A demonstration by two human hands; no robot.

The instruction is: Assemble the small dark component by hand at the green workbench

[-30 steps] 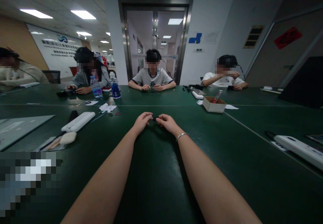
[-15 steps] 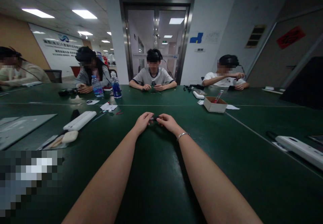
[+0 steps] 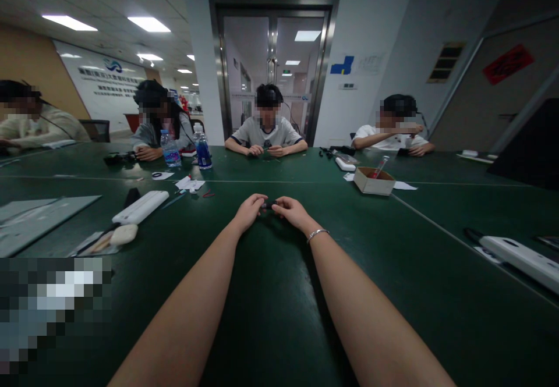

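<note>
Both my arms stretch forward over the dark green table. My left hand and my right hand meet at the fingertips, both pinching a small dark object held just above the table. Most of the object is hidden by my fingers. A silver bracelet sits on my right wrist.
A white power strip and a pale oblong item lie to the left. A cardboard box stands at the right, another white power strip far right. Two bottles stand at the back left. Several people sit around the table.
My hands stay together on the small dark object. The view has shifted slightly; nothing else moves noticeably.
</note>
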